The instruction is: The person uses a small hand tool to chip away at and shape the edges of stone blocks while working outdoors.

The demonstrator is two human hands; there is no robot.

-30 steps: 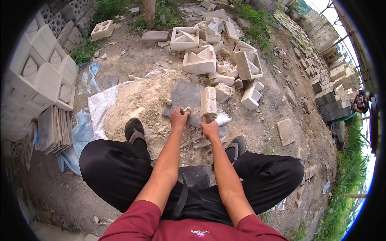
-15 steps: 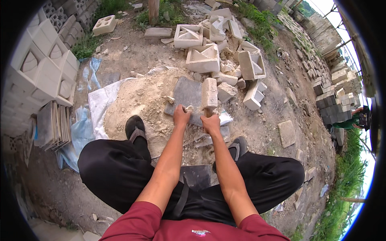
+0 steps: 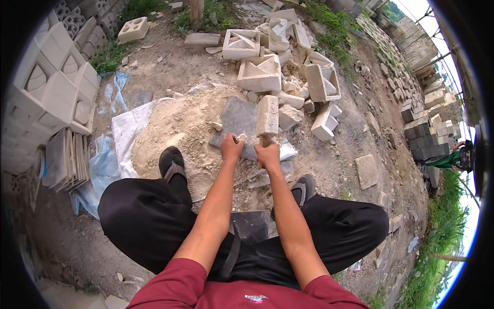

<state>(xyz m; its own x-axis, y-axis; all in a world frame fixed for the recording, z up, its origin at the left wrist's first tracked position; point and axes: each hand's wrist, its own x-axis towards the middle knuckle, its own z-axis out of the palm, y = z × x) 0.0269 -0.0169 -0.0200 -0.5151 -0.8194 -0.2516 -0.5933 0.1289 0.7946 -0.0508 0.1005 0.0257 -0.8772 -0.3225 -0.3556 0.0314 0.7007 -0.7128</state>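
My right hand (image 3: 267, 154) is wrapped round the short handle of a dust-covered mallet (image 3: 267, 116), whose long blocky head points away from me. To its left, my left hand (image 3: 232, 148) pinches a small pale chunk of broken block (image 3: 241, 138). Both hands are over the near edge of a dark flat slab (image 3: 239, 119) that lies on the ground between my feet. A small loose chip (image 3: 217, 126) sits at the slab's left edge. Apart from each other, the mallet head and the held chunk do not touch.
A mound of pale crushed rubble (image 3: 175, 126) spreads over a white sheet (image 3: 122, 126) on the left. Broken cream blocks (image 3: 260, 74) are heaped beyond the slab. Stacked blocks (image 3: 49, 82) and thin boards (image 3: 64, 159) stand far left. Another person's green sleeve (image 3: 445, 161) shows at far right.
The mallet head has shifted slightly away from me and looks a little larger, as if raised. My left hand has stayed almost in place, still pinching the chunk.
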